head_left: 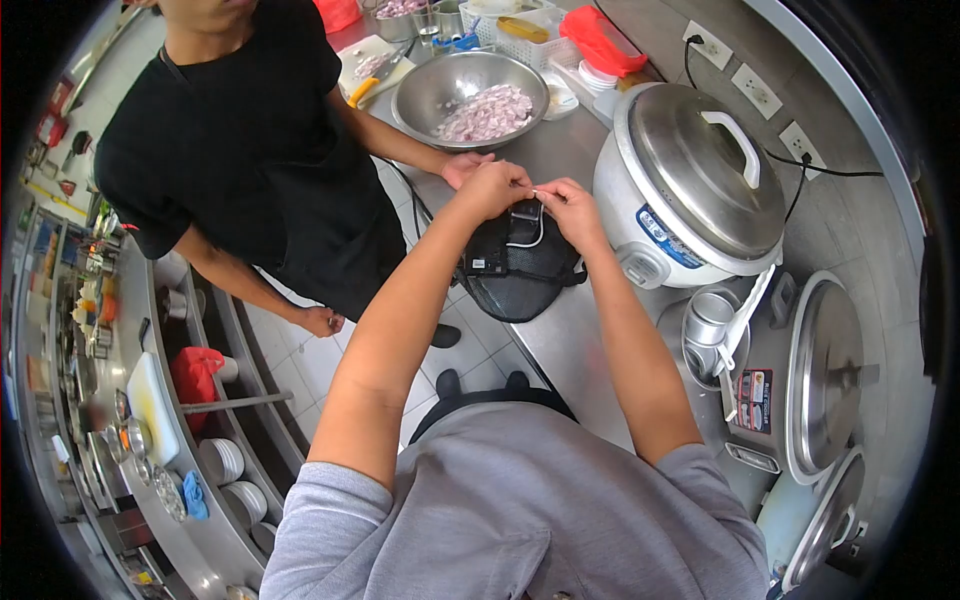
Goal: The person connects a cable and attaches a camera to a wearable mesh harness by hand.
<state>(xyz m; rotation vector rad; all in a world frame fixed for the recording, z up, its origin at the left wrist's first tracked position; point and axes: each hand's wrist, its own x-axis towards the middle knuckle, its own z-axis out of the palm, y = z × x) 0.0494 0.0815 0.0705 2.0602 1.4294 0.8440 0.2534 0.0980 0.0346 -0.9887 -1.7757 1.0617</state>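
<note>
My left hand point(497, 189) and my right hand point(570, 214) meet above a black mesh pouch point(520, 290) on the steel counter. The fingertips of both pinch a small pale piece point(537, 193), which looks like the end of a white cable point(541, 232). That cable loops down over a dark device on the pouch. A black box with a small label point(487, 263) lies at the pouch's left side. Another person's hand point(464, 168) reaches in just behind my left hand.
A person in black point(270, 150) stands at the left. A steel bowl of chopped onion point(470, 100) sits behind the pouch, near a knife with a yellow handle point(363, 92). A large rice cooker point(690, 180) and steel pots point(712, 318) stand at the right.
</note>
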